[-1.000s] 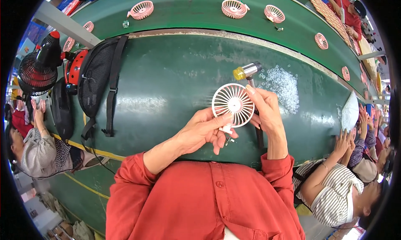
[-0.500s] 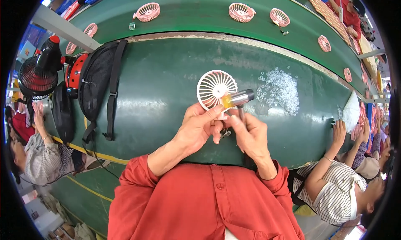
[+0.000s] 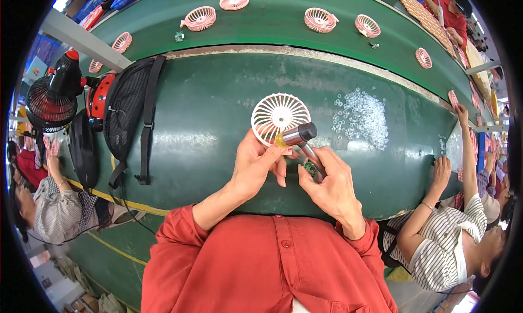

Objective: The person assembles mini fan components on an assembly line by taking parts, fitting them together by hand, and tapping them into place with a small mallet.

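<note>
Working over the green counter (image 3: 196, 160), with the fan cage (image 3: 280, 112) held above it, clamped at its lower edge in the left hand (image 3: 251, 168). Gripping the mallet (image 3: 300, 134) in the right hand (image 3: 335, 189), fingers closed around its handle, head over the cage's lower edge; cannot tell whether touching. Best to brace the cage firmly, line the head up square, and guard the left thumb (image 3: 271, 156) and the board (image 3: 310, 167) between both hands. Leave the loose rings (image 3: 364, 119) undisturbed to the right.
</note>
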`<state>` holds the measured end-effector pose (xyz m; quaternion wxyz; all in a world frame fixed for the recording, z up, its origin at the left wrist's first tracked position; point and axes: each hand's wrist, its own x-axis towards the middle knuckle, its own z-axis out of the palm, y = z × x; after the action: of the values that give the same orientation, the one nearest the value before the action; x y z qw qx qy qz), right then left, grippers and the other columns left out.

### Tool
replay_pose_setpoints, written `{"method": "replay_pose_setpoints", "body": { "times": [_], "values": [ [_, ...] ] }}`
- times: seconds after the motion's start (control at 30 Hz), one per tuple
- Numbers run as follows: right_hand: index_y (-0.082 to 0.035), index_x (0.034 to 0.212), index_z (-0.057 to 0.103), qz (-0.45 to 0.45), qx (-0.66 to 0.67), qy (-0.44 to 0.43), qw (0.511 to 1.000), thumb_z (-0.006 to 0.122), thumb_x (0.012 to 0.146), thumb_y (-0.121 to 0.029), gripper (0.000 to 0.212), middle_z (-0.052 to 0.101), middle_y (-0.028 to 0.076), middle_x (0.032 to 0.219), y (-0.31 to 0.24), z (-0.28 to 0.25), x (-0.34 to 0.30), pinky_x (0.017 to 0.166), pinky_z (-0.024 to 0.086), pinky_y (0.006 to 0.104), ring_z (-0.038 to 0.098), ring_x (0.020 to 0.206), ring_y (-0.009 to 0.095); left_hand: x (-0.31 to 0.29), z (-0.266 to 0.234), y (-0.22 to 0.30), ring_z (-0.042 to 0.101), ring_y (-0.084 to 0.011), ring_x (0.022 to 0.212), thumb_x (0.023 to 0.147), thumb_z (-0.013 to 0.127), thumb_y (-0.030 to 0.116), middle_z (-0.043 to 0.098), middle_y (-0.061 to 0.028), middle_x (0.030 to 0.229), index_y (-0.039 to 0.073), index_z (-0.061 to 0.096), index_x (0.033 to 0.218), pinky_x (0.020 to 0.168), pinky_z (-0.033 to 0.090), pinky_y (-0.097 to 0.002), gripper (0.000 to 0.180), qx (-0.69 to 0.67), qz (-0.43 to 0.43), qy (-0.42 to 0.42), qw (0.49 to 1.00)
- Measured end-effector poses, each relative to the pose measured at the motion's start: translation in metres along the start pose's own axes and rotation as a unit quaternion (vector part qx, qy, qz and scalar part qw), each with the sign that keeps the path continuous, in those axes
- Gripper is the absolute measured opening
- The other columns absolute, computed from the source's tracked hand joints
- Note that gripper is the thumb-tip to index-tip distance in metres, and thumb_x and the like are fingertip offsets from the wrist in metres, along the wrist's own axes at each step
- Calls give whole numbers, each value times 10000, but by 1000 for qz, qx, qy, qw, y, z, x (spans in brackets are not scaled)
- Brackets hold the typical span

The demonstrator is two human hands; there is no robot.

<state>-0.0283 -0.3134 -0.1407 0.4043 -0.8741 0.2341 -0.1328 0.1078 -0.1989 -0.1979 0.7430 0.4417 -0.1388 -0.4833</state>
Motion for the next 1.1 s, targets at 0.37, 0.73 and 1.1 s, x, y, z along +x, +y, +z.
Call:
{"method": "replay_pose_setpoints", "body": {
  "times": [0.37, 0.73, 1.1],
  "values": [
    [-6, 1002, 699, 132, 165, 10, 977, 701, 872, -69, 144, 505, -99, 658, 16, -10, 6, 490, 281, 204, 370, 566, -5, 1, -1, 2, 597, -141, 521, 979, 591, 186, 649, -149, 904, -2, 424, 1227, 381, 507, -267, 353, 8, -14, 7, 1000],
    [26, 1054, 637, -142, -107, 40, 983, 691, 823, 23, 237, 630, 175, 1030, 8, 17, -5, 598, 521, 343, 655, 703, 287, -8, 9, -7, 613, -171, 502, 946, 580, 283, 653, -131, 791, -23, 581, 962, 395, 527, -298, 306, -143, -158, 31, 976],
    [36, 890, 662, 80, 272, 79, 956, 696, 878, -31, 76, 651, 11, 753, 24, 6, 19, 567, 363, 215, 506, 636, 49, -29, -8, 6, 599, -117, 562, 1006, 544, 244, 665, -114, 852, -7, 513, 1040, 457, 520, -277, 255, 104, -20, -26, 994]
  ]
}}
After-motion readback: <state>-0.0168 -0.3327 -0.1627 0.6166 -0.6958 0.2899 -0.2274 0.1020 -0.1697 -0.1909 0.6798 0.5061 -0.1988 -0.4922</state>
